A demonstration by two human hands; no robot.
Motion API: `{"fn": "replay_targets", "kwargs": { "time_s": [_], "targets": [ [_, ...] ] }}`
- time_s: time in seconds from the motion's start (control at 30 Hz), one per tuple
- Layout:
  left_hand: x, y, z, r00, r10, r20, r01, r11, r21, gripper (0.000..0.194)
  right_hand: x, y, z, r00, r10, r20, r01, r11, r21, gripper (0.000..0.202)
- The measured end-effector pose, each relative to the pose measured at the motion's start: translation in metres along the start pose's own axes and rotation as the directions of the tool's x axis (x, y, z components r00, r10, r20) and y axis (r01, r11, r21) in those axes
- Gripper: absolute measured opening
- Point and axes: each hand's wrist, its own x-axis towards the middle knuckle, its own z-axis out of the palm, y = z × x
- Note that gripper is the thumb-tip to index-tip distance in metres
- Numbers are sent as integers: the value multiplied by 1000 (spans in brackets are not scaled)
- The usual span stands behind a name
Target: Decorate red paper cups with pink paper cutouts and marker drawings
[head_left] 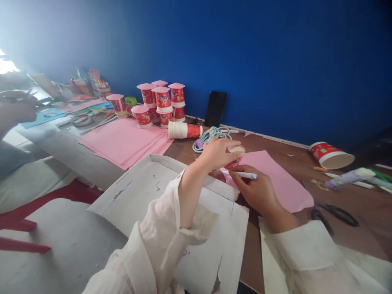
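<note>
By pink paper (278, 175), left hand (217, 152) clasps cup (234, 163) (partly hidden), right hand (259, 190) pinches pen (247, 175).

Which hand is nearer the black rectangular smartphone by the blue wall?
Left: the left hand is in front of the smartphone; the right hand is farther off, to the right.

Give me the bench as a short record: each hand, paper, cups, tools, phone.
left hand: holding a red cup
right hand: holding a white pen
paper: pink sheet beside the right hand; pink stack farther left
finished-looking cups: red cups with pink tops, some piled two high
nested cups: lying sideways
tools: scissors, glue stick, at right
phone: leaning against the blue wall
</note>
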Motion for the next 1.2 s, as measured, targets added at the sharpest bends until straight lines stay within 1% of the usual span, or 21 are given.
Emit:
{"fn": "replay_targets", "kwargs": {
  "time_s": [0.23,0.43,0.53,0.7,0.93,1.07,1.2],
  "targets": [
    [0,1,-1,1000,-27,12,27,1000,16,44,1,-2,-3,1000,8,9,-8,998,-60,22],
    [0,1,-2,1000,-17,17,17,1000,10,45,6,1,-14,992,125,8,-123,987,-102,28],
    [-1,0,-1,1000,0,12,0,1000,-3,45,11,3,-21,984,180,14,-178,978,-108,27],
    [0,-1,0,1000,-4,9,4,1000,1,45,18,6,-29,983,180,24,-174,973,-154,29],
    [0,-2,1,1000,-11,4,11,1000,-17,45,29,12,-37,976,218,-19,-217,956,-195,35],
    [1,-4,3,1000,0,-1,0,1000,-22,45,34,17,-39,965,259,-50,-264,941,-210,36],
    [1,-6,4,1000,16,-6,-16,1000,-27,45,41,21,-37,958,284,-42,-286,933,-216,35]
  ]
}}
